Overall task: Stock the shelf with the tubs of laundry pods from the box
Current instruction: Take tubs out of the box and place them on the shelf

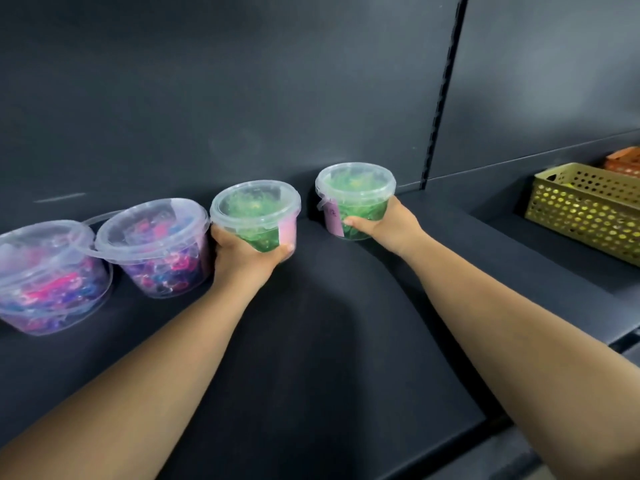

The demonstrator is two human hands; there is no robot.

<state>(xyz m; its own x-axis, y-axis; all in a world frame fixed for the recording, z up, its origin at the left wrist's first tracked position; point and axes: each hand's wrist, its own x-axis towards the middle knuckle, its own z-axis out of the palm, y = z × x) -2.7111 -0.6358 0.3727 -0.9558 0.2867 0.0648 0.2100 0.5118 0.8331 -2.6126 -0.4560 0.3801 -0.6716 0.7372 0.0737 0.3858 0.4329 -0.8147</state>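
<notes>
Together, four clear round plastic tubs of laundry pods line a dark grey metal shelf. At left sit the outer pink-and-blue tub and the inner pink-and-blue tub. The left hand curls around the first green tub just beside them; the right hand grasps the second green tub, set apart. One olive perforated plastic basket stands at right.

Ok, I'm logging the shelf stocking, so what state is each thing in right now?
far-left pink tub: lid on, upright on the shelf.
second pink tub: lid on, upright on the shelf.
left green tub: lid on, upright, gripped by the left hand.
right green tub: lid on, upright, gripped by the right hand.
basket: open-topped, standing at the right, contents unclear.
</notes>
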